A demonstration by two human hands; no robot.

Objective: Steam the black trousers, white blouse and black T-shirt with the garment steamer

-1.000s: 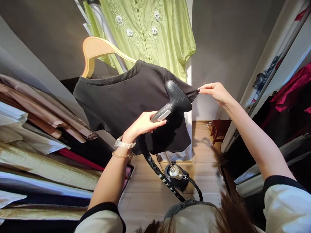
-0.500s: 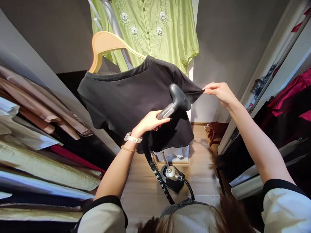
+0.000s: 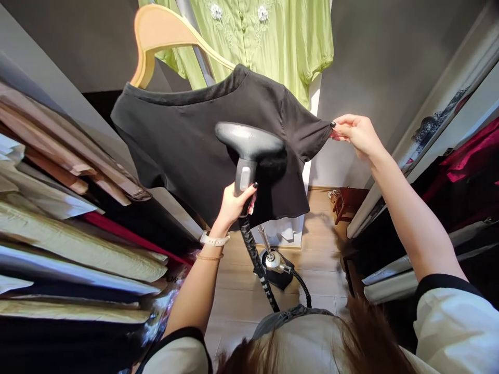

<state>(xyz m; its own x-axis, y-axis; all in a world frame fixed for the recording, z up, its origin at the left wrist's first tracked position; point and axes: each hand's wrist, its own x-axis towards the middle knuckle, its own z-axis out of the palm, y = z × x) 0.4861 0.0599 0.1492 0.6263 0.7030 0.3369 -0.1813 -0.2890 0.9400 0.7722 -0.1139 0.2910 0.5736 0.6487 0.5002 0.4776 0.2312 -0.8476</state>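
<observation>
A black short-sleeved T-shirt [image 3: 187, 140] hangs tilted from a wooden hanger [image 3: 166, 31]. My left hand [image 3: 236, 203] is wrapped round the handle of a garment steamer [image 3: 249, 143], whose wide black head is in front of the shirt's chest. I cannot tell whether the head touches the cloth. From the handle's lower end a wrapped black hose [image 3: 253, 254] runs down. My right hand [image 3: 356, 134] pinches the hem of the shirt's right-hand sleeve [image 3: 306, 124] and holds it stretched out to the side.
Behind the shirt hangs a light green blouse [image 3: 268, 47]. The steamer base [image 3: 276, 262], with a metal pole, stands on the wooden floor below. Clothes racks [image 3: 78, 223] line the left side, and more garments [image 3: 473, 150] hang at right. A small red-brown stool [image 3: 350, 202] sits by the wall.
The steamer head has moved left from beside the sleeve and turned to lie broadside, its handle now upright. My right hand still stretches the sleeve. The shirt appears higher in view.
</observation>
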